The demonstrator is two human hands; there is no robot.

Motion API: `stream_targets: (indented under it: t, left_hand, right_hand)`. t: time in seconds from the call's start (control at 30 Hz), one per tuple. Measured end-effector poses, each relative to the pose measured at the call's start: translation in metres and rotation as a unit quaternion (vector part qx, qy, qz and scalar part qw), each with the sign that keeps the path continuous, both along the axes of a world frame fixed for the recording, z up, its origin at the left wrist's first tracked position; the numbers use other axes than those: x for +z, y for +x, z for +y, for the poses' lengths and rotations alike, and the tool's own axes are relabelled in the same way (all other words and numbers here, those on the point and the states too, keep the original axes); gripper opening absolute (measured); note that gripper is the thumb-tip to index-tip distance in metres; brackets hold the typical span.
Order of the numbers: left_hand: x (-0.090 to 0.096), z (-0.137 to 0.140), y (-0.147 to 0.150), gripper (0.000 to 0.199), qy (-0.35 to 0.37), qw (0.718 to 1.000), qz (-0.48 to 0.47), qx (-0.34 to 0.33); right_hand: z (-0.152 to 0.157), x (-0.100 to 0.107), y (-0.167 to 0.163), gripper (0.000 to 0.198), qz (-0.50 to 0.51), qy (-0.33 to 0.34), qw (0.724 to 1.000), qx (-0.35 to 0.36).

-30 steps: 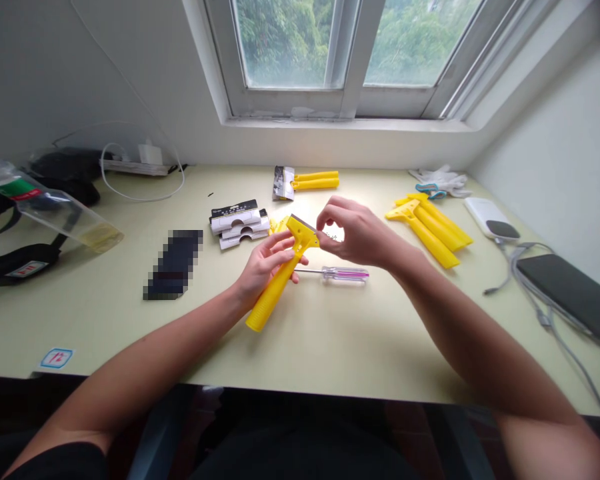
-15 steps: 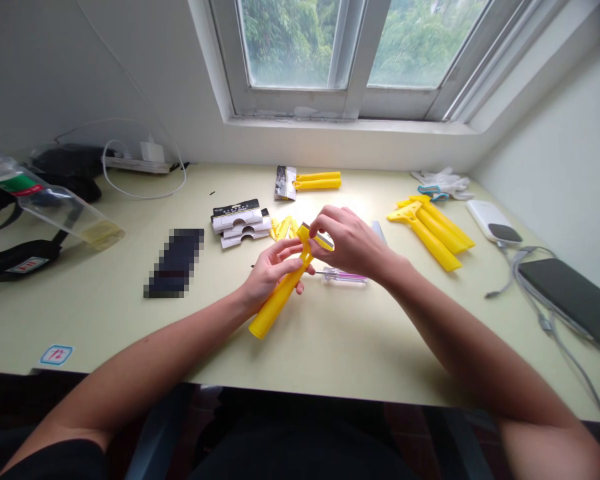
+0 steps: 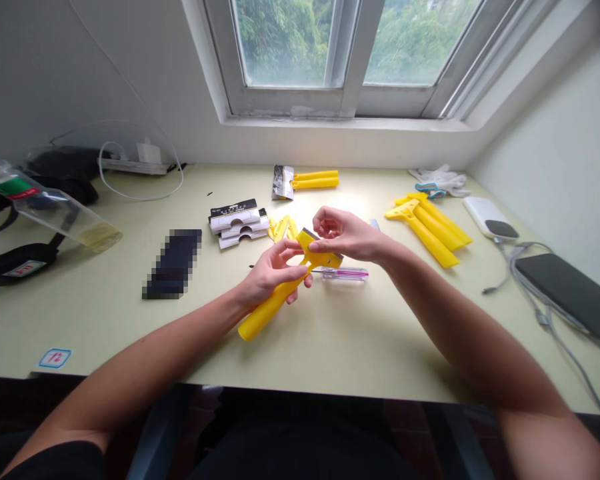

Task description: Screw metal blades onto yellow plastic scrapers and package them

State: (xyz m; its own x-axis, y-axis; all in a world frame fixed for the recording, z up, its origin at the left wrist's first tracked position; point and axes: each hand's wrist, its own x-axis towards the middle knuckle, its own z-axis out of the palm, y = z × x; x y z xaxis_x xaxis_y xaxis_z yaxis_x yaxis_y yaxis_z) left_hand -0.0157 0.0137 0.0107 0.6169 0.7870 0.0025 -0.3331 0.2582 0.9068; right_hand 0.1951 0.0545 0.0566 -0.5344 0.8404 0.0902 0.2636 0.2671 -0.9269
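Observation:
My left hand [image 3: 273,272] is wrapped round the neck of a yellow scraper [image 3: 265,313], whose ribbed handle slants down toward me. Its wide head carries a dark metal strip along the far edge. At that head, my right hand [image 3: 347,233] pinches the plastic with the thumb on its face; the other fingers curl behind and are partly hidden. Just past the scraper lies a screwdriver [image 3: 347,274] with a clear and purple handle, its shaft partly behind my left fingers. Several small yellow plastic pieces [image 3: 281,229] rest beyond my left hand, beside white-and-black cardboard sleeves [image 3: 237,223].
More yellow scrapers [image 3: 430,230] lie stacked at right, near white gloves [image 3: 440,182], a white power bank [image 3: 490,219], grey cables [image 3: 543,319] and a dark flat device [image 3: 573,293]. Carded yellow handles [image 3: 316,179] sit at back. Left are a pixelated dark rectangle [image 3: 173,265] and a tilted bottle [image 3: 55,207].
The scraper's head has turned so its broad face shows more, and the handle end has swung slightly left. My right hand has shifted its fingers up and away from the head's edge.

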Motion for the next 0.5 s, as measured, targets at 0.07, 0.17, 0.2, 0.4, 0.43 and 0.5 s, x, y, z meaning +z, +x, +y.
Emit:
stream_targets:
  t: [0.07, 0.17, 0.2, 0.4, 0.43, 0.5]
  left_hand:
    - [0.0010, -0.0009, 0.0007, 0.035, 0.004, 1.000, 0.015, 0.004]
    - [0.0032, -0.0018, 0.0015, 0.036, 0.008, 0.999, 0.031, 0.011]
    - [0.0038, -0.0021, 0.0017, 0.036, 0.009, 0.999, 0.033, 0.013]
    - [0.0019, -0.0024, 0.0023, 0.038, 0.003, 0.999, 0.030, 0.018]
    - [0.0013, -0.0024, 0.0023, 0.037, 0.003, 0.999, 0.028, 0.016]
    - [0.0005, -0.0024, 0.0021, 0.036, 0.002, 1.000, 0.024, 0.013]
  right_hand:
    - [0.0001, -0.0018, -0.0004, 0.037, 0.031, -0.050, 0.998, 0.036]
    - [-0.0007, -0.0018, -0.0007, 0.034, 0.053, -0.076, 0.994, 0.064]
    - [-0.0009, -0.0014, -0.0005, 0.033, 0.059, -0.079, 0.993, 0.067]
    - [-0.0004, -0.0024, 0.0005, 0.033, 0.056, -0.066, 0.994, 0.063]
    - [-0.0003, -0.0035, -0.0002, 0.034, 0.051, -0.060, 0.995, 0.060]
    - [-0.0003, -0.0061, -0.0019, 0.034, 0.042, -0.044, 0.997, 0.053]
